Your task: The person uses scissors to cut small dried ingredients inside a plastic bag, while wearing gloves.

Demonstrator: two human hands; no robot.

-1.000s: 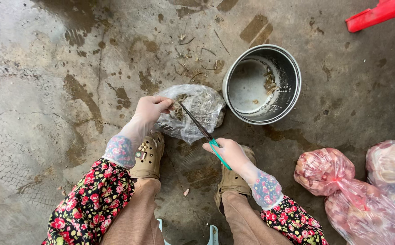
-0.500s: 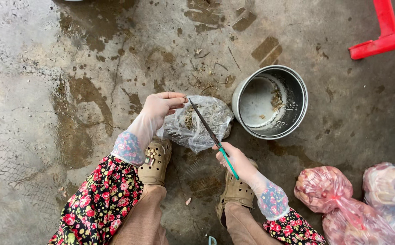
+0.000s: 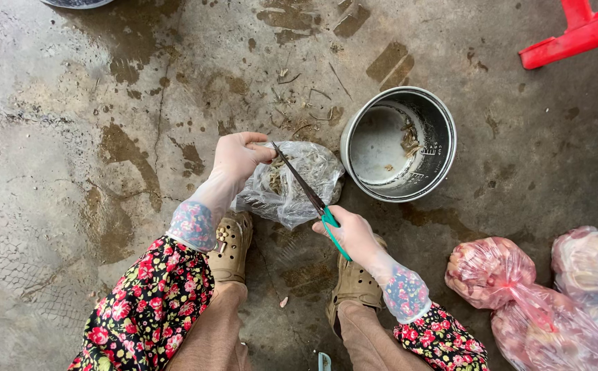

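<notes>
- left hand (image 3: 238, 156) and right hand (image 3: 351, 232): pale translucent gloves, floral cuffs in blue and pink
- sleeves (image 3: 149, 310) behind the hands: black with red and pink flowers
- scissors (image 3: 313, 201) in the right hand: green handles, dark blades
- bag (image 3: 292, 184) between the hands: clear, greyish
- pot (image 3: 401, 143) beyond the right hand: silver
- bags (image 3: 512, 288) right of it: pinkish-red
- clogs (image 3: 231, 247) beneath: tan

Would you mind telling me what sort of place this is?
Probably an outdoor yard or wash area used for food preparation: a wet, stained concrete floor, a metal pot standing on it, and tied bags lying on it.
</notes>
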